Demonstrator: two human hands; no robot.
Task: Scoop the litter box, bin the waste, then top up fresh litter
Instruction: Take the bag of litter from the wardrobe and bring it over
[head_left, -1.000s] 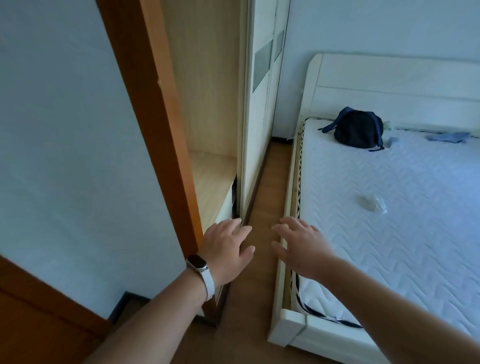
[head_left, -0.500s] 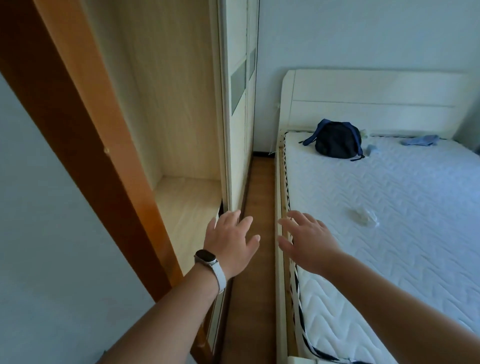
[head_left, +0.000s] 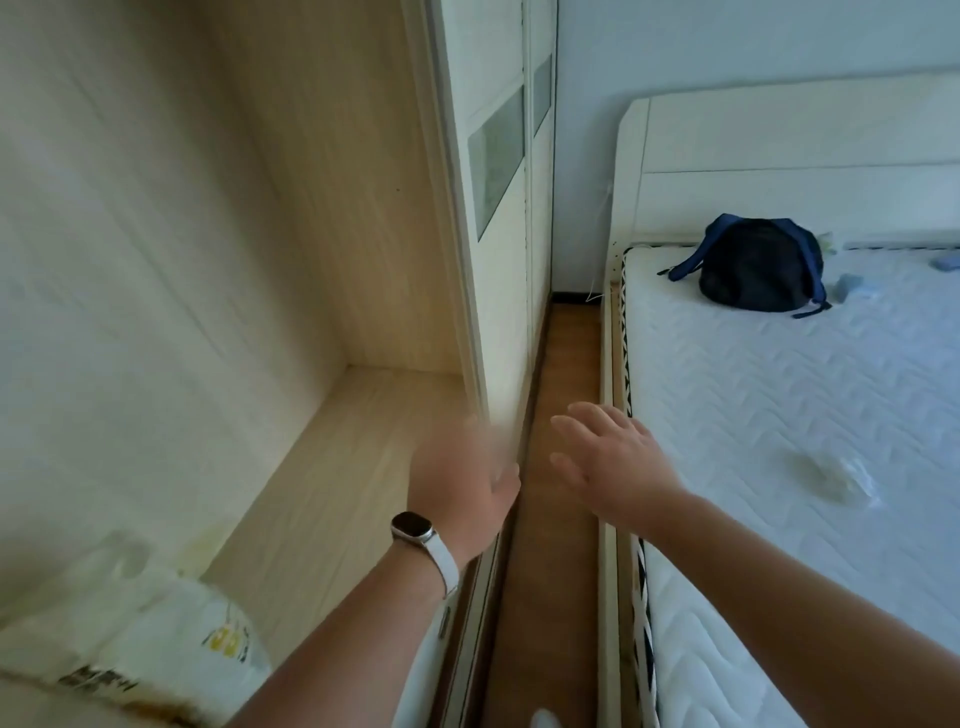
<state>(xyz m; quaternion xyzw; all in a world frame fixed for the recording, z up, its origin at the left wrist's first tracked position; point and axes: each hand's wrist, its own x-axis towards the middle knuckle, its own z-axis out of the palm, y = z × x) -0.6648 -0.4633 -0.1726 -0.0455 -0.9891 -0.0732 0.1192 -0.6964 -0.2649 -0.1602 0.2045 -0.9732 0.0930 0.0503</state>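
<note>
Right hand (head_left: 613, 462) spread wide, empty, beside the bed (head_left: 753, 395). Left hand (head_left: 462, 488) at the wardrobe door (head_left: 498, 291) edge, too blurred to read its fingers. White bag (head_left: 156, 639) on the wardrobe floor.

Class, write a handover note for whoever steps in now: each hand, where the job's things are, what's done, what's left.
Left hand: blurred, seemingly open, by the pale wardrobe's sliding door.
Right hand: open, empty, over the brown wooden floor.
White plastic bag with yellow print lies in the wardrobe's open compartment; contents unclear.
No litter box, scoop or bin in view.
Nothing visibly done; everything remains.
</note>
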